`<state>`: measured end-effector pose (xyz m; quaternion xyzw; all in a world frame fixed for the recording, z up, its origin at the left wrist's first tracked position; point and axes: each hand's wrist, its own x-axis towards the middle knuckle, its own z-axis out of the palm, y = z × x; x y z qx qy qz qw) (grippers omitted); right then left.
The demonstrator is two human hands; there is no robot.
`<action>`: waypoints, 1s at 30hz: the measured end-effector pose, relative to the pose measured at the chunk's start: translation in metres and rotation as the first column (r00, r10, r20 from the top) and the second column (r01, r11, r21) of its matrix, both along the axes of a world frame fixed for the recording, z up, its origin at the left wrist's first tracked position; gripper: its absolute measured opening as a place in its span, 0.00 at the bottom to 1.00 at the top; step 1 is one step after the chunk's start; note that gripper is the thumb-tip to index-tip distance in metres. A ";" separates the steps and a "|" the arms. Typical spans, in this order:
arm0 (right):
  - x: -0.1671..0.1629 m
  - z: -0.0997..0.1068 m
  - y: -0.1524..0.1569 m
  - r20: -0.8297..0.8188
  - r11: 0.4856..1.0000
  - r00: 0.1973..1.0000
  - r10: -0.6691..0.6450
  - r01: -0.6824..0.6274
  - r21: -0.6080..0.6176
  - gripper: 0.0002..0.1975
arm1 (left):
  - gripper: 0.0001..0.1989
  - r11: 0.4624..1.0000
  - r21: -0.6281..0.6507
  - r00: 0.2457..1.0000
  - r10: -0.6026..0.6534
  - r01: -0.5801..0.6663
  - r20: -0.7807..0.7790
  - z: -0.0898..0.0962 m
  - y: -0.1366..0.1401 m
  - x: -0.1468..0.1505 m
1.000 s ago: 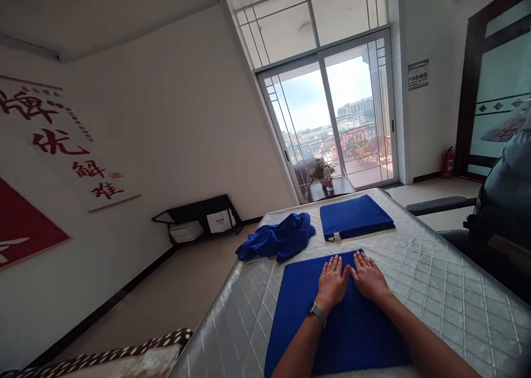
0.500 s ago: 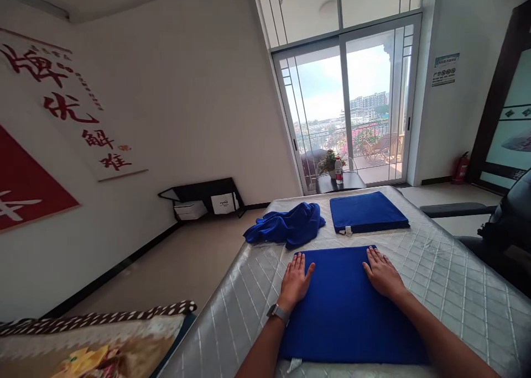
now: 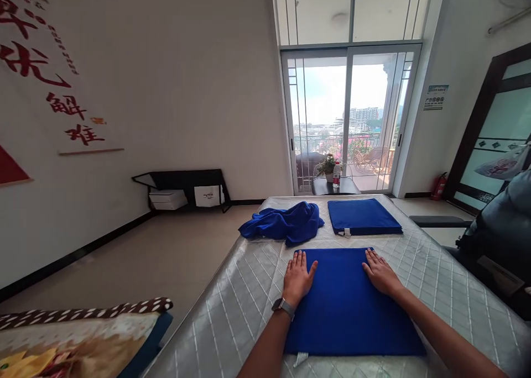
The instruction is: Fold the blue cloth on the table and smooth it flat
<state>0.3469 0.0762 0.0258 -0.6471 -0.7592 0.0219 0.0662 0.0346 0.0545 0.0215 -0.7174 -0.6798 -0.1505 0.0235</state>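
A blue cloth [image 3: 350, 311], folded into a flat rectangle, lies in front of me on a quilted silvery mattress [image 3: 232, 306]. My left hand [image 3: 298, 278] rests flat on its far left corner, fingers stretched and thumb apart. On the far right corner lies my right hand [image 3: 381, 273], also flat with the fingers extended. A small white tag [image 3: 301, 359] sticks out at the near left corner. Beyond it, a folded blue stack [image 3: 364, 215] with white labels sits at the right. To its left is a crumpled blue cloth [image 3: 288, 223].
Behind the mattress stands a small black table [image 3: 336, 187] with a bottle [image 3: 336, 174] and a potted plant [image 3: 329, 165]. A black rack [image 3: 186, 182] holding white boxes is against the wall. Patterned bedding [image 3: 83, 334] is at lower left; a dark padded chair [image 3: 504, 234] is at right.
The camera view has levelled and shifted slightly, so the room appears moved. Both hands stay flat at the far corners of the folded blue cloth.
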 end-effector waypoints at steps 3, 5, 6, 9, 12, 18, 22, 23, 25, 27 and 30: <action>0.001 0.005 -0.007 0.028 1.000 0.999 0.016 -0.016 0.017 0.35 | 0.43 1.000 -0.008 1.000 0.006 -0.006 0.009 0.002 -0.001 0.001; 0.003 0.006 -0.015 0.020 1.000 1.000 0.017 -0.018 0.022 0.35 | 0.43 1.000 -0.001 1.000 0.005 -0.004 0.016 0.002 -0.001 0.000; 0.004 0.005 -0.020 0.012 1.000 1.000 0.018 -0.019 0.020 0.35 | 0.43 1.000 0.004 1.000 0.001 -0.002 0.017 0.002 0.000 0.000; 0.006 -0.001 -0.035 -0.011 0.999 0.999 0.036 -0.035 0.012 0.35 | 0.44 1.000 0.008 1.000 0.000 0.000 0.008 -0.001 0.001 -0.001; 0.006 -0.006 -0.046 -0.043 0.999 0.998 0.046 -0.046 0.006 0.36 | 0.44 1.000 0.005 1.000 0.008 -0.008 -0.012 -0.003 0.003 -0.001; 0.006 -0.001 -0.052 -0.080 0.999 0.996 0.026 -0.029 -0.044 0.37 | 0.43 1.000 0.002 0.997 0.006 -0.006 -0.075 -0.007 0.005 0.001; 0.008 0.003 -0.053 -0.081 0.998 0.996 0.033 -0.037 -0.059 0.38 | 0.42 1.000 0.008 0.995 0.012 -0.011 -0.102 -0.011 0.008 -0.004; 0.009 0.003 -0.053 -0.083 0.997 0.996 0.035 -0.040 -0.061 0.38 | 0.41 1.000 0.013 0.994 0.026 -0.025 -0.105 -0.011 0.008 -0.005; 0.009 0.004 -0.053 -0.093 0.997 0.995 0.037 -0.043 -0.063 0.38 | 0.41 0.998 0.027 0.992 0.054 -0.052 -0.113 -0.008 0.005 -0.005; 0.008 0.004 -0.054 -0.108 0.997 0.994 0.034 -0.041 -0.060 0.37 | 0.41 0.998 0.032 0.992 0.053 -0.050 -0.117 -0.001 -0.002 0.005; 0.008 0.003 -0.054 -0.129 0.998 0.991 0.028 -0.035 -0.050 0.36 | 0.40 0.998 -0.001 0.993 -0.058 0.059 -0.104 0.013 -0.020 0.044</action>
